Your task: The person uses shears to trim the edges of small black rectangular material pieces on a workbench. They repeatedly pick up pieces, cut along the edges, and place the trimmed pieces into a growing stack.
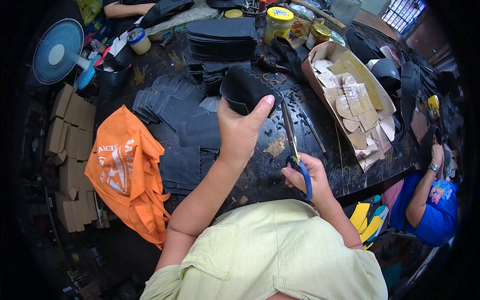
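A black leather piece with a zigzag edge is held up over the dark table by my left hand, the thumb pressed on its near side. Blue-handled scissors are gripped in my right hand, its fingers around the handle loops. Their blades point away from me, and the tips meet the leather's right edge. Small black offcuts lie scattered around the blades. Left of my left hand, flat black leather pieces are fanned out, with more black pieces beside my forearm. Behind the held piece rises a tall stack of black pieces.
An open cardboard box of paper patterns stands at right. Jars line the back. An orange cloth bag hangs at the left edge near a blue fan. Co-workers sit at far left and at right, one in a blue shirt.
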